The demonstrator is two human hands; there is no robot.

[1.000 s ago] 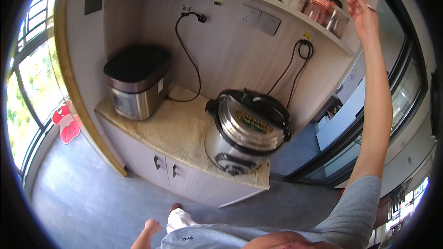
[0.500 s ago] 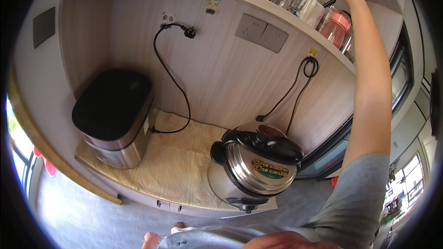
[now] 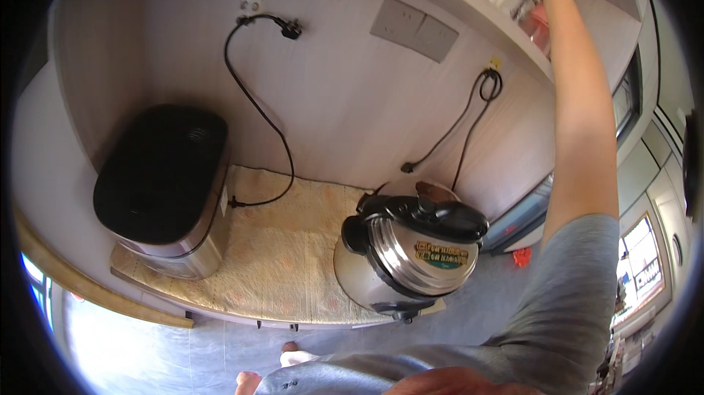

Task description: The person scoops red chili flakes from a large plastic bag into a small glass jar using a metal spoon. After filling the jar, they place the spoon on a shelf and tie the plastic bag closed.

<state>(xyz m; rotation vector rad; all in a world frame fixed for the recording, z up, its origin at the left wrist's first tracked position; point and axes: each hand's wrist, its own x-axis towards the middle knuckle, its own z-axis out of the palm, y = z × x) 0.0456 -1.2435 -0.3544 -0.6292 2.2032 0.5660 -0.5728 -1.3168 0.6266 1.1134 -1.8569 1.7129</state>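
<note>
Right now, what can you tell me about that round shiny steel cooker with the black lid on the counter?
The round steel pressure cooker has a polished, mirror-like body, a black lid with a knob on top and a black side handle. A coloured label sits on its front under the lid. It is shut and looks tilted in this bent view. It stands on the pale patterned mat at the counter's right end, below the raised right arm. No hand touches it.

A pale wood-grain wall (image 3: 345, 94) backs a recessed desk (image 3: 286, 263) covered with a light patterned mat, and carries a double switch plate (image 3: 414, 28) and a socket with a black cable (image 3: 253, 102) plugged in. A light shelf (image 3: 469, 21) runs above. Below lies grey floor (image 3: 220, 351), with bright daylight at the lower left and windows (image 3: 642, 256) at right.
</note>
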